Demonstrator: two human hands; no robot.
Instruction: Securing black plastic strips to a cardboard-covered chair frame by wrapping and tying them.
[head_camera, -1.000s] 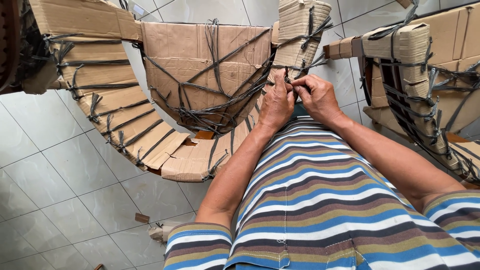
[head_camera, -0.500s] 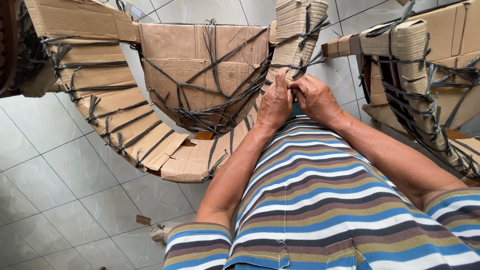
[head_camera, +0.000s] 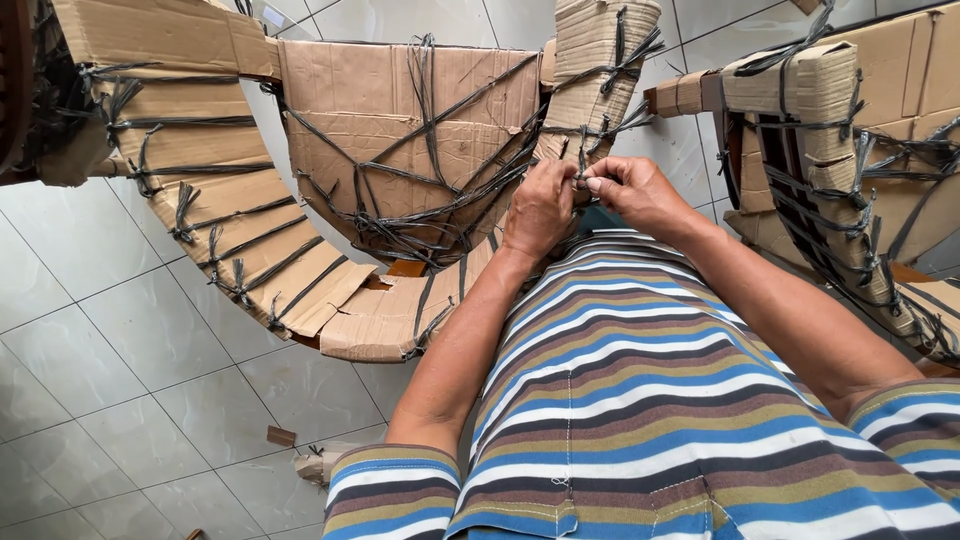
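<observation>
Both hands are shown brought together at the upper middle of the view, fingertips almost touching. The left hand (head_camera: 540, 208) is curled, its fingers pressed together on a strand of dark plastic twine (head_camera: 580, 170); the right hand (head_camera: 632, 190) is closed in a pinch on the same strand from the other side. Neither hand is clearly nearer: the twine is met between them, directly ahead of the fingertips.

The pinched strand is seen to rise from the hands, its long axis running roughly upward and away, along a cardboard-wrapped upright post (head_camera: 600, 70) that is bound crosswise by further turns of twine. The knot itself is hidden by the fingers, so its form cannot be told.

To the left of the post, a flat cardboard-covered back panel (head_camera: 400, 120) is laced with crossing twine, and a curved cardboard-wrapped arm (head_camera: 230, 230) sweeps down and round beneath it. To the right, well apart, a second cardboard-wrapped furniture piece (head_camera: 850, 150) is tied in the same manner. A white tiled floor (head_camera: 100, 350) lies below, with a small cardboard scrap (head_camera: 281, 436) on it.
</observation>
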